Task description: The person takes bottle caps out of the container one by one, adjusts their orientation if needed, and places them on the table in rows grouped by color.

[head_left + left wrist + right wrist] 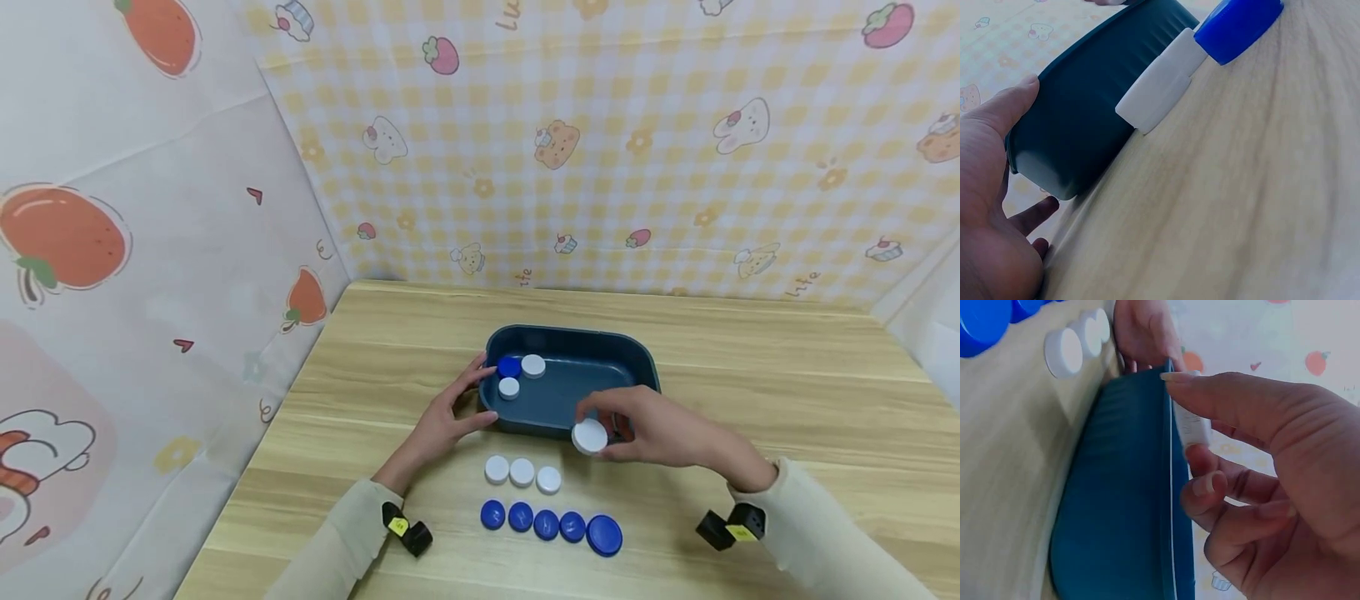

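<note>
Wood-grain desk (750, 375) against yellow-checked cloth (525, 192): dark teal tray (577, 392) holds one blue cap (508, 367) and two white caps (533, 366) toward its left end. Left hand (447, 414), thumb and fingers spread wide, touches that end; right hand (652, 425) pinches a larger white cap (589, 437) at the near rim. Nearer on the desk: three white caps in a row (522, 472), then five blue caps (546, 524), rightmost largest.

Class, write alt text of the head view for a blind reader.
A right hand pinches a white cap by the near rim of a dark tray; the left hand touches its left end. Three caps lie inside, three white and five blue caps in front.
</note>
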### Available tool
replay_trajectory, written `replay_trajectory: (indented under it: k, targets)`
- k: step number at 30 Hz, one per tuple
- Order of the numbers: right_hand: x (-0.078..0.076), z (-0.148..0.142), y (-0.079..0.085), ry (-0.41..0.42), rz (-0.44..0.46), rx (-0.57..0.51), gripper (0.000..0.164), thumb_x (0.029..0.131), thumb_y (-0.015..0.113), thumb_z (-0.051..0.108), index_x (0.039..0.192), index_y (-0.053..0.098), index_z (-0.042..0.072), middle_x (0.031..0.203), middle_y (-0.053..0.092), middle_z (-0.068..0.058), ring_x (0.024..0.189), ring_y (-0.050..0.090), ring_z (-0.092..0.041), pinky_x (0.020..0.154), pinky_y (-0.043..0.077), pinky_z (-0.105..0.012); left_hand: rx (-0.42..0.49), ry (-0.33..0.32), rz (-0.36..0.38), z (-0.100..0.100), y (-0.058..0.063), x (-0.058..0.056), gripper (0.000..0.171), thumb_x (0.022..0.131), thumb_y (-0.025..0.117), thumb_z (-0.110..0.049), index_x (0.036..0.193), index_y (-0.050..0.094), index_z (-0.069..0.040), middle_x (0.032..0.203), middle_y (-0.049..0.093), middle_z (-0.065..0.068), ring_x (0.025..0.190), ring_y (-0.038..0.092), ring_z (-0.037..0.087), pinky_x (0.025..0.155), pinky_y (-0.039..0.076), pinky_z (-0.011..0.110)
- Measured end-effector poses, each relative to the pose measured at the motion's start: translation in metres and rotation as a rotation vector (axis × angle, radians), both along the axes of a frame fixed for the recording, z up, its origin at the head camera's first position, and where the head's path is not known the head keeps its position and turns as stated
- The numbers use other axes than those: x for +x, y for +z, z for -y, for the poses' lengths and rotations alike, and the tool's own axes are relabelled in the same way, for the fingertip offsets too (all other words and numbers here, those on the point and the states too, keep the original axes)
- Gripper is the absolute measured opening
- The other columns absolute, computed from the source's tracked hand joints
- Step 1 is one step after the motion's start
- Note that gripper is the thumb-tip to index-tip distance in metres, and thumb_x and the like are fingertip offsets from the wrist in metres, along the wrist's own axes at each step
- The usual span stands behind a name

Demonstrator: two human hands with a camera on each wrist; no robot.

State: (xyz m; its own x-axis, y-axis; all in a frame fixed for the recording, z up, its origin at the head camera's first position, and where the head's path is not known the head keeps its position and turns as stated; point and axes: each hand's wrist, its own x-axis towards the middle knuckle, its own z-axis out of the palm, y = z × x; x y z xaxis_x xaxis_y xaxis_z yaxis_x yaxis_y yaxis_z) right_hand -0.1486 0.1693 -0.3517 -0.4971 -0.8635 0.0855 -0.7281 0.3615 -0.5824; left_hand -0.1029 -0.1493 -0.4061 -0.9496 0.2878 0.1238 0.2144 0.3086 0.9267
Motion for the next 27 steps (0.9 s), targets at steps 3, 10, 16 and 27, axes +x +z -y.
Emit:
replay_trajectory:
  k: [3,10,16,27]
  targets:
    - [0.008,-0.001,0.000,0.014,0.009,0.029,0.038,0.081,0.078,0.024,0.114,0.061,0.024,0.081,0.055,0.012,0.065,0.052,-0.009,0.055,0.043,-0.020,-0.004,0.001,-0.003,0.000,0.000,0.000,0.059,0.092,0.066,-0.017,0.145,0.041,-0.013,0.158,0.018,0.001,0.143,0.016,0.018,0.111,0.016,0.050]
    - [0.028,0.001,-0.001,-0.004,-0.029,0.161,0.035,0.081,0.077,0.023,0.113,0.063,0.021,0.087,0.054,0.014,0.072,0.053,-0.010,0.058,0.043,-0.021,-0.010,0.007,-0.007,0.001,0.000,0.001,0.059,0.092,0.066,-0.018,0.145,0.042,-0.012,0.157,0.019,-0.001,0.143,0.016,0.018,0.111,0.015,0.051]
    - [0.043,0.006,-0.013,-0.054,-0.110,0.279,0.040,0.079,0.079,0.026,0.115,0.063,0.020,0.095,0.057,0.011,0.074,0.052,-0.005,0.061,0.046,-0.023,-0.012,0.009,-0.009,0.002,-0.005,-0.003,0.059,0.092,0.066,-0.017,0.145,0.042,-0.013,0.158,0.019,-0.001,0.143,0.016,0.019,0.111,0.015,0.052]
    - [0.049,0.019,-0.034,-0.079,-0.101,0.293,0.035,0.079,0.077,0.021,0.112,0.063,0.021,0.088,0.056,0.007,0.063,0.045,-0.002,0.052,0.040,-0.022,0.005,0.018,-0.028,0.006,-0.034,-0.015,0.060,0.090,0.068,-0.022,0.145,0.043,-0.023,0.155,0.019,-0.018,0.142,0.015,0.013,0.111,0.015,0.051]
